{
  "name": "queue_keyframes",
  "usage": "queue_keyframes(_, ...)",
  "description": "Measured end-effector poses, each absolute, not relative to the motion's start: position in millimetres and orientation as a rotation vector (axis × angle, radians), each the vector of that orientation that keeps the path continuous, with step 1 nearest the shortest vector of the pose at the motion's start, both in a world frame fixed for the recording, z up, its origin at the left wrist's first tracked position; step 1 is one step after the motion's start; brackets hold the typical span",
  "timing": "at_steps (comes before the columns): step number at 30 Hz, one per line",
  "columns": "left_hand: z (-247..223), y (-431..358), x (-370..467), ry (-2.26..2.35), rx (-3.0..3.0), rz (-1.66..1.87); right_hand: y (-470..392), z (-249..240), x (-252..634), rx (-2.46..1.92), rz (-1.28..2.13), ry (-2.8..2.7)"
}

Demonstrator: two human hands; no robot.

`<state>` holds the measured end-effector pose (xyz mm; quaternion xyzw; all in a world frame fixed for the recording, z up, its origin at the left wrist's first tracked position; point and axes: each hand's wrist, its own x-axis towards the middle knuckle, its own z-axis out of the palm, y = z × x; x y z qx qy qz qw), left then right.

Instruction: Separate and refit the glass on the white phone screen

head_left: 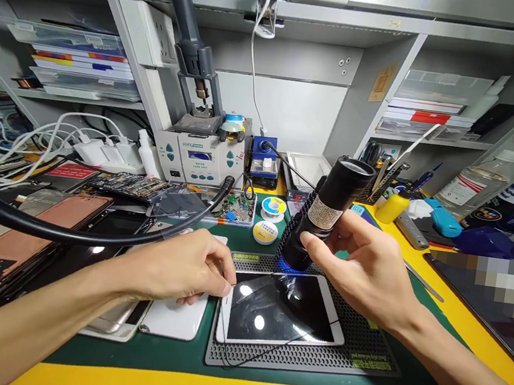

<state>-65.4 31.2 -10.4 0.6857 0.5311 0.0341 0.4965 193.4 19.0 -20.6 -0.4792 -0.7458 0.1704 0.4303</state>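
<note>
A white-framed tablet (pixel 284 310) lies screen up on a grey perforated mat (pixel 301 359). Over its far edge my right hand (pixel 365 263) holds a black cylindrical lamp (pixel 331 202), tilted, with blue light glowing at its lower end. My left hand (pixel 199 270) is at the tablet's left edge, thumb and index finger pinched together; a thin dark wire (pixel 260 349) runs from near the fingertips and loops over the tablet's front edge. Whether the pinch holds that wire is too small to tell.
Phones and phone parts (pixel 29 226) are piled at the left, under a thick black hose (pixel 67 232). Behind stand a soldering station (pixel 202 160), a tray of circuit boards (pixel 236 210) and solder reels (pixel 265 232). Bottles (pixel 473 183) and a dark tablet (pixel 483 304) are at the right.
</note>
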Motion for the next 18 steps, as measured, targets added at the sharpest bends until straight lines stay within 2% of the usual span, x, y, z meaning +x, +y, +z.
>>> queue_keyframes(18,-12.0,33.7,-67.1,1.259,1.654,0.097,20.3,-22.6,193.9,-1.174,0.410,-1.873)
